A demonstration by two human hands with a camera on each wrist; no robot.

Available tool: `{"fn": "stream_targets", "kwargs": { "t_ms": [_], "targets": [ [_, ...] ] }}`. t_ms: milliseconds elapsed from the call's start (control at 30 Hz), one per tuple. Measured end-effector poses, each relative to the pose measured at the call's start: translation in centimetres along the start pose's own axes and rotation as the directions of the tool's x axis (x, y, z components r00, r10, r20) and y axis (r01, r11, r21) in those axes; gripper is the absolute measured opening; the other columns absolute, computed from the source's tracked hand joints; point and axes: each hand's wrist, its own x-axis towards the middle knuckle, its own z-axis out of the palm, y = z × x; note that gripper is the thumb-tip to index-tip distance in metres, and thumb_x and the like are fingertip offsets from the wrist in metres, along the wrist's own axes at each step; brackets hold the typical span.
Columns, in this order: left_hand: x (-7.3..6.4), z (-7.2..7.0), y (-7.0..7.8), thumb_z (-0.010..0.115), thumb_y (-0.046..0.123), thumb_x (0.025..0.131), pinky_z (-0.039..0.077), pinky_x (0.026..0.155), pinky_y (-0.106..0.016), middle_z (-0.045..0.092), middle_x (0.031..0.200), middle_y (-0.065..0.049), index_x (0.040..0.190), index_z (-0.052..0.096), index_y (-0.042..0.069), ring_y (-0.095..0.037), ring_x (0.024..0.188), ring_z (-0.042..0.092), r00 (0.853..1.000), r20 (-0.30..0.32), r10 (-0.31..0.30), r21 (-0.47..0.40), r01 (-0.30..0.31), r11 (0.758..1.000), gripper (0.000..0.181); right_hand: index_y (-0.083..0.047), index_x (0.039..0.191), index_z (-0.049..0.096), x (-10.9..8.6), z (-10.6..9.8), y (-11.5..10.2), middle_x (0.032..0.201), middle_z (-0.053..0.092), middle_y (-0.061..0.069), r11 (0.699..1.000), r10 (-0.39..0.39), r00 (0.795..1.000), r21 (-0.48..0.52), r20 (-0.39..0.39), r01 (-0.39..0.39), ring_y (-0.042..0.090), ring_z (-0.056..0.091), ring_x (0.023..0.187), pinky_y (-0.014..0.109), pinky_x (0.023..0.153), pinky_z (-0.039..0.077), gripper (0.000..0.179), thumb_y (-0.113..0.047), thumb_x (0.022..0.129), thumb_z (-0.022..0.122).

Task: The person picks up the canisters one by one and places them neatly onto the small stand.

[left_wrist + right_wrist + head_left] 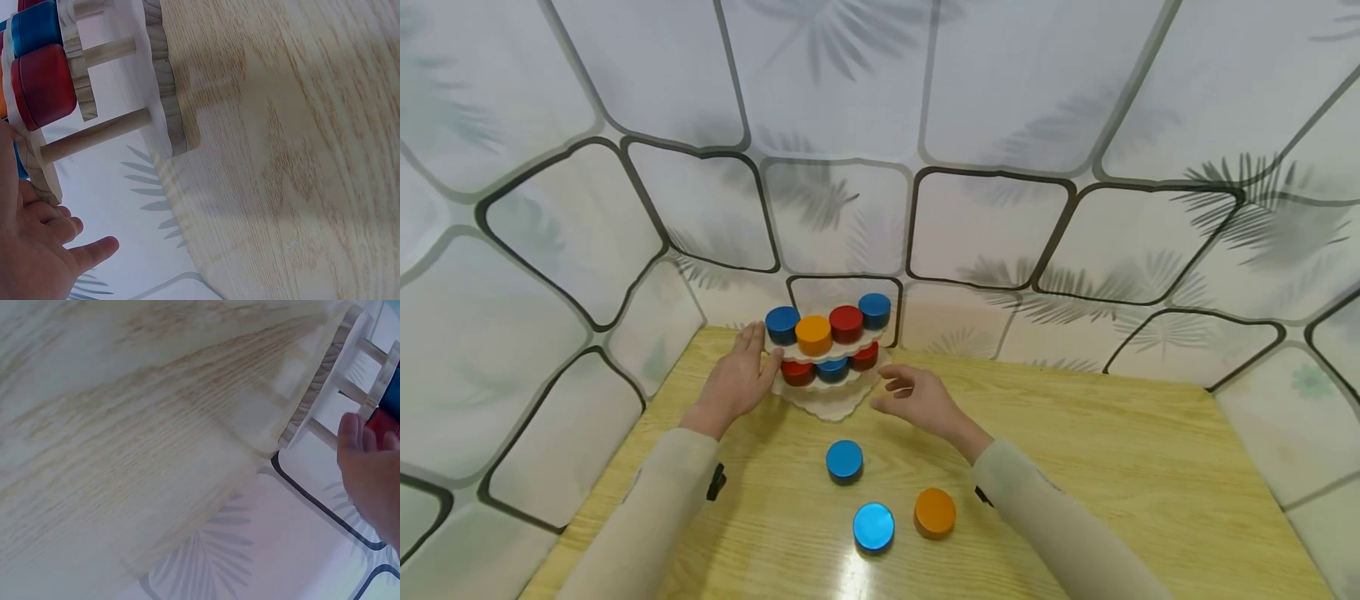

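A wooden tiered stand [830,404] with scalloped edges bears several round tins. On its upper tier are a blue tin [782,325], an orange tin [814,335], a red tin [846,324] and another blue one; red and blue tins show below. My left hand [739,379] grips the left end of the upper tier, thumb at the front. In the left wrist view, its fingertips [62,219] reach behind the board's end. My right hand [919,402], fingers loosely bent, holds nothing beside the stand's right side. In the right wrist view that hand [372,472] overlaps a tier.
In front of the stand on the wooden table [1075,450] lie a blue tin [845,461], a nearer blue tin [873,527] and an orange tin [935,512]. Patterned walls [992,225] rise behind the table and along its sides, with the stand close to the back left corner.
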Motion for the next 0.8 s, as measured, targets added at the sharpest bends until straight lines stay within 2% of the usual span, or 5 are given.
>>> {"fn": "stream_targets", "kwargs": {
  "t_ms": [133, 267, 500, 800],
  "targets": [
    [0.0, 0.0, 0.0, 0.026, 0.048, 0.115, 0.023, 0.128, -0.062, 0.011, 0.173, -0.033, 0.165, 0.011, -0.01, -0.052, 0.16, 0.016, 1.0, -0.003, 0.001, -0.002, -0.001, 1.0, 0.077, -0.003, 0.146, 0.061, -0.5, 0.1, 0.4, 0.148, 0.063, 0.02, 0.998, -0.055, 0.983, 0.002, 0.173, 0.055, 0.039, 0.062, 0.132, 0.051, 0.114, 0.051, 0.058, -0.024, 0.096, 0.079],
    [0.0, 0.0, 0.0, 0.026, 0.048, 0.115, 0.024, 0.128, -0.062, 0.011, 0.173, -0.033, 0.165, 0.012, -0.01, -0.052, 0.159, 0.016, 1.0, -0.001, 0.001, -0.001, -0.001, 1.0, 0.078, 0.001, 0.145, 0.06, -0.8, 0.5, 0.8, 0.147, 0.063, 0.021, 0.995, -0.102, 0.954, 0.021, 0.284, 0.1, 0.041, 0.061, 0.133, 0.052, 0.116, 0.049, 0.057, -0.021, 0.096, 0.078],
    [0.0, 0.0, 0.0, 0.026, 0.049, 0.115, 0.024, 0.128, -0.061, 0.011, 0.173, -0.032, 0.165, 0.012, -0.009, -0.051, 0.16, 0.016, 1.0, -0.004, -0.003, 0.004, 0.003, 1.0, 0.078, 0.001, 0.146, 0.059, -1.2, 1.4, 0.9, 0.148, 0.063, 0.018, 0.993, -0.114, 0.923, 0.021, 0.367, 0.115, 0.037, 0.06, 0.135, 0.052, 0.119, 0.046, 0.059, -0.016, 0.094, 0.08],
    [0.0, 0.0, 0.0, 0.026, 0.049, 0.115, 0.024, 0.128, -0.062, 0.011, 0.173, -0.032, 0.165, 0.011, -0.009, -0.051, 0.16, 0.016, 1.0, -0.004, -0.005, 0.002, 0.005, 1.0, 0.078, -0.007, 0.148, 0.06, -1.2, 2.8, 0.4, 0.149, 0.063, 0.009, 0.996, -0.016, 0.905, -0.075, 0.425, 0.052, 0.027, 0.06, 0.137, 0.045, 0.12, 0.046, 0.063, -0.021, 0.092, 0.084]
  ]
}}
